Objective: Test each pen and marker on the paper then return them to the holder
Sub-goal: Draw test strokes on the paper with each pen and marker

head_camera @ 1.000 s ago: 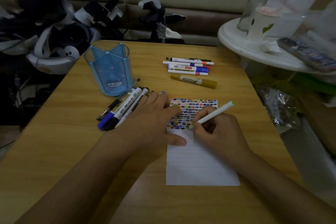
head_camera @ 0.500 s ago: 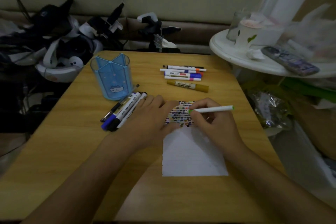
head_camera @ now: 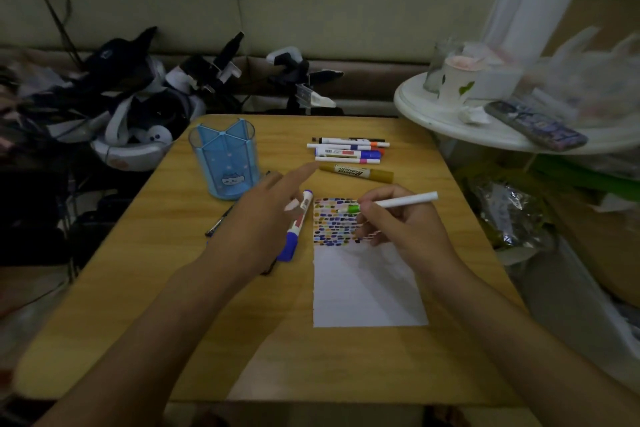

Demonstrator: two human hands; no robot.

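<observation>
Head view: right hand (head_camera: 412, 229) is gripping a white pen w/ green tip (head_camera: 394, 202), fingers curled round the barrel near the tip, over the top right of the paper (head_camera: 367, 288). Pen's long axis is running almost level, left-right; green tip is pointing left over the coloured test marks (head_camera: 334, 222), back end is sticking out right past the hand. Left hand (head_camera: 263, 225) is hovering w/ fingers straight & spread, holding nothing, index finger pointing up-right toward the pen group (head_camera: 349, 152) at the far side of the worktop (head_camera: 173, 305). Just right of that hand a blue-capped marker (head_camera: 296, 229) is lying on the worktop beside the paper's left edge, long axis near-vertical in frame, blue cap toward the person. A thin black pen (head_camera: 218, 224) is poking out left of the hand. Gold marker (head_camera: 356, 173) is lying level just in front of the pen group, well apart from both hands. Blue holder (head_camera: 225, 163) is standing upright at far left of the worktop, near the left hand. Vs. 0.5 s ago: left hand has lifted off the paper & the markers by it, fingers now reaching forward; the pen in the right hand is sitting at nearly the same level angle.
</observation>
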